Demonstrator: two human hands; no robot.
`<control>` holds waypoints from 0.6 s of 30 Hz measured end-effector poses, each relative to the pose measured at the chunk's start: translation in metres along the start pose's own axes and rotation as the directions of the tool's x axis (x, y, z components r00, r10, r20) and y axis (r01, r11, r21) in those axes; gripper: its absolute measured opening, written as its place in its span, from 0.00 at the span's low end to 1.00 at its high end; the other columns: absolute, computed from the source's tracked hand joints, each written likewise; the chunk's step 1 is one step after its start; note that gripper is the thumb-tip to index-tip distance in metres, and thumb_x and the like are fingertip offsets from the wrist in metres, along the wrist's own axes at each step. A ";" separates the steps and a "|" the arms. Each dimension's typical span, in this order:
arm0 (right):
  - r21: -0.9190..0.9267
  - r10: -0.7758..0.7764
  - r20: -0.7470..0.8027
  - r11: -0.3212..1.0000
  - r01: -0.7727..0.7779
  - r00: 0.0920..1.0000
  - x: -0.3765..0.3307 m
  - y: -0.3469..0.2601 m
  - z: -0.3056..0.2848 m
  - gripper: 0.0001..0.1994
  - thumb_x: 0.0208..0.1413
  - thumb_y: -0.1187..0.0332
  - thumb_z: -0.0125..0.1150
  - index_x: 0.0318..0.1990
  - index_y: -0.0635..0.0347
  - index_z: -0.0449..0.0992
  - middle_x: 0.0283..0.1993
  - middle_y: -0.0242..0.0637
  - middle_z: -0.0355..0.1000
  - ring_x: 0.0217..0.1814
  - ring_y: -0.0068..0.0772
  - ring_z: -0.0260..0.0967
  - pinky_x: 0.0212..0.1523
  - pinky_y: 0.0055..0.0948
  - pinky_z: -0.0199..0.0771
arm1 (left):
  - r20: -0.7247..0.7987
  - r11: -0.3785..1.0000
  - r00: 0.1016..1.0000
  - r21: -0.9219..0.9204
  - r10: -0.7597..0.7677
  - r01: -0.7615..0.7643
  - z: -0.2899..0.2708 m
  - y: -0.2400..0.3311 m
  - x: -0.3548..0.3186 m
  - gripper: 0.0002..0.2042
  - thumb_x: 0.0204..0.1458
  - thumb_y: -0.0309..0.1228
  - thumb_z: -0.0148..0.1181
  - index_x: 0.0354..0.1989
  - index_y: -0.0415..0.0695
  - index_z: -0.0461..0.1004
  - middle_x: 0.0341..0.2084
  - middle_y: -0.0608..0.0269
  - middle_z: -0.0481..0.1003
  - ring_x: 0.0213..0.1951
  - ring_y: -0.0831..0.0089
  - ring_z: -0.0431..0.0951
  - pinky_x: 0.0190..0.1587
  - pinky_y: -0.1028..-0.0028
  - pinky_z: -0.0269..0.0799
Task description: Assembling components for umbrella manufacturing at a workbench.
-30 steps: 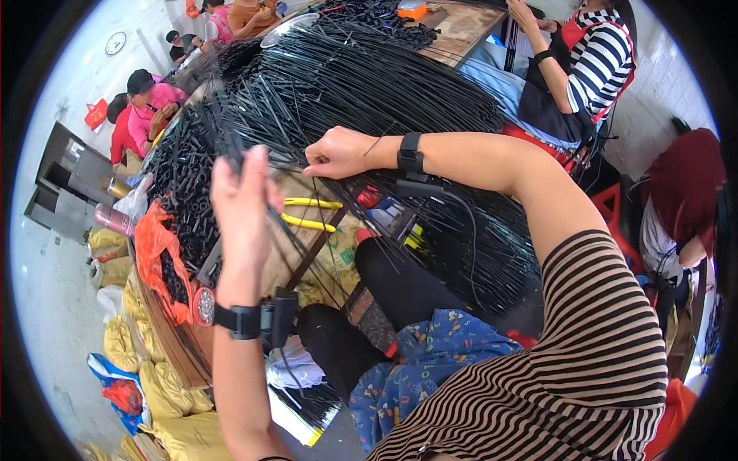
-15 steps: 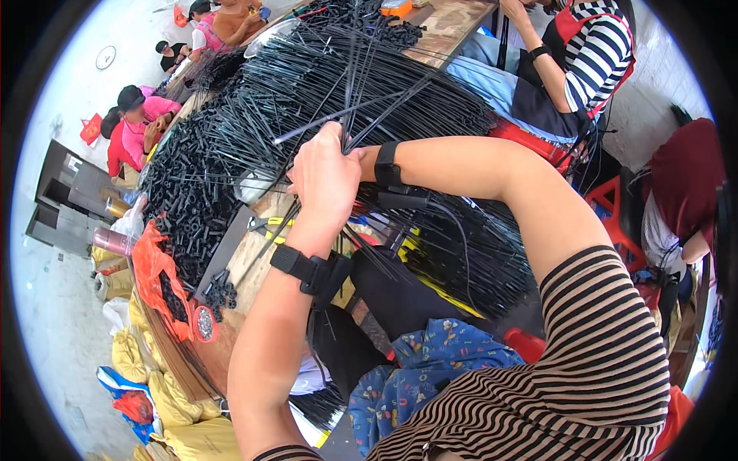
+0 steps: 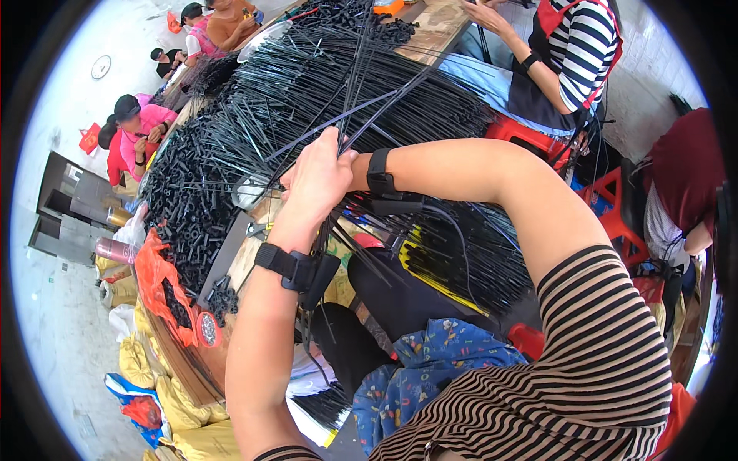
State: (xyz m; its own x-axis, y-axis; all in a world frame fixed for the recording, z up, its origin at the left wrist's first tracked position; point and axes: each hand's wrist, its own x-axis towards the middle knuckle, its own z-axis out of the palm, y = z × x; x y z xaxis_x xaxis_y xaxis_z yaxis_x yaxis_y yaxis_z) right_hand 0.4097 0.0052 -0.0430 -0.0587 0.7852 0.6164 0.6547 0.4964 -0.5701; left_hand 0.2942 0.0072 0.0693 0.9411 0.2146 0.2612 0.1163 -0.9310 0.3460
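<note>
My left hand (image 3: 319, 170) is closed round a loose bundle of long, thin black strips (image 3: 355, 100). They fan out above the fist, some crossing at angles, and their lower ends (image 3: 369, 250) hang below my wrists. My right hand (image 3: 357, 174) comes in from the right and meets the left at the bundle. Its fingers are mostly hidden behind the left hand, so its grip cannot be made out. Just beyond both hands lies a large heap of similar black strips (image 3: 307, 69). Pliers (image 3: 260, 229) with yellow on them rest on the table beside my left wrist.
Short black tubes (image 3: 184, 192) are heaped at the left, near an orange plastic bag (image 3: 161, 280) and a red dish of small metal pieces (image 3: 207, 329). More strips (image 3: 477, 253) lie below my right forearm. A co-worker in stripes (image 3: 580, 69) sits at far right; others sit along the far-left side.
Both hands, still together at the bundle, have shifted slightly left and down in the picture. The view has moved a little, and the upper strips cross at a slightly different angle.
</note>
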 end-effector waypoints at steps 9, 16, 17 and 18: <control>0.042 -0.068 0.000 0.997 0.068 0.998 0.000 0.000 0.020 0.10 0.52 0.65 0.55 0.31 0.63 0.78 0.30 0.45 0.75 0.34 0.37 0.73 0.38 0.34 0.72 | 0.190 0.904 0.960 -0.338 -0.206 0.260 -0.011 -0.013 0.001 0.19 0.49 0.23 0.60 0.50 0.31 0.66 0.33 0.60 0.74 0.35 0.78 0.73 0.39 0.77 0.69; 0.048 -0.089 0.004 0.995 0.089 0.996 0.004 -0.001 0.011 0.10 0.52 0.66 0.54 0.31 0.63 0.78 0.30 0.45 0.75 0.34 0.37 0.72 0.38 0.34 0.71 | 0.009 0.889 0.972 -0.402 -0.237 0.220 -0.005 -0.006 -0.004 0.17 0.50 0.23 0.59 0.48 0.34 0.67 0.31 0.64 0.73 0.33 0.80 0.71 0.38 0.79 0.67; -0.094 -0.020 0.141 0.995 0.033 0.990 0.011 -0.020 0.006 0.09 0.49 0.68 0.54 0.32 0.64 0.77 0.31 0.49 0.75 0.34 0.38 0.72 0.37 0.35 0.71 | 0.018 0.835 0.963 -0.495 -0.269 0.243 -0.010 -0.008 -0.009 0.16 0.50 0.22 0.59 0.47 0.34 0.68 0.30 0.65 0.72 0.33 0.80 0.71 0.38 0.79 0.67; -0.244 0.066 0.264 0.970 0.000 0.962 0.017 -0.032 0.003 0.09 0.47 0.70 0.55 0.33 0.66 0.77 0.32 0.52 0.74 0.34 0.38 0.72 0.36 0.36 0.70 | -0.055 0.831 0.964 -0.520 -0.260 0.194 -0.015 -0.009 -0.013 0.14 0.51 0.22 0.57 0.46 0.35 0.68 0.30 0.66 0.72 0.34 0.80 0.70 0.38 0.79 0.67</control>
State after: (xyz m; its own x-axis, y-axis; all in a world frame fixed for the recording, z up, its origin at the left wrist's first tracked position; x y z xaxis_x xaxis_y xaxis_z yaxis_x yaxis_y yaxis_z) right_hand 0.3856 0.0032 -0.0159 -0.2119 0.8862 0.4119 0.8188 0.3911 -0.4203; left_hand 0.2758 0.0173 0.0761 0.8597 0.4650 0.2113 0.1145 -0.5787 0.8075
